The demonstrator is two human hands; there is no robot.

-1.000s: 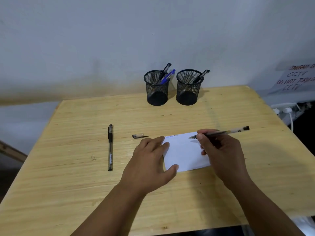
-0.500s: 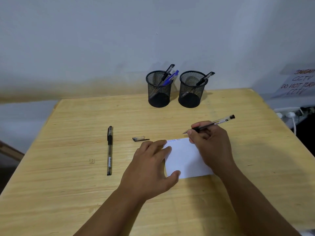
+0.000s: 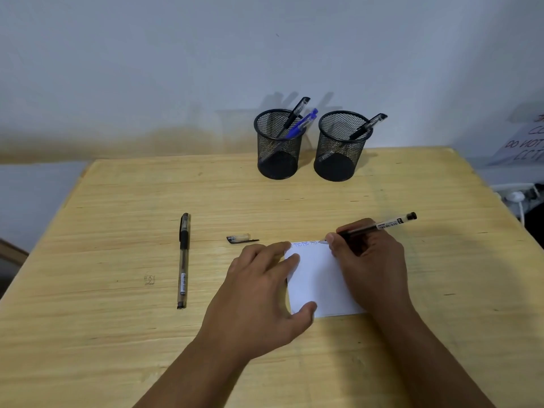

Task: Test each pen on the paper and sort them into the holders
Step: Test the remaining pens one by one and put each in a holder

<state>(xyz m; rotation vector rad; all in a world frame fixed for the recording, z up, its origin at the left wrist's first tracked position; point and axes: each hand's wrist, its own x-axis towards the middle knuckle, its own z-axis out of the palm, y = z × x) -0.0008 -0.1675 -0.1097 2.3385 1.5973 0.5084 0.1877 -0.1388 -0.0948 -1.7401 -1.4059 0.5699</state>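
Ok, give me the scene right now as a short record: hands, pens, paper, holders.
left hand: flat on the paper's left edge, holding it down
right hand: grips an uncapped pen, tip at the paper's top edge
paper: white, small scribbles along the top
cap: loose on the table, left of the paper
spare pen: capped, lying on the table, far left
left holder: one black pen and blue ones, count unclear
right holder: one black pen
table: wood
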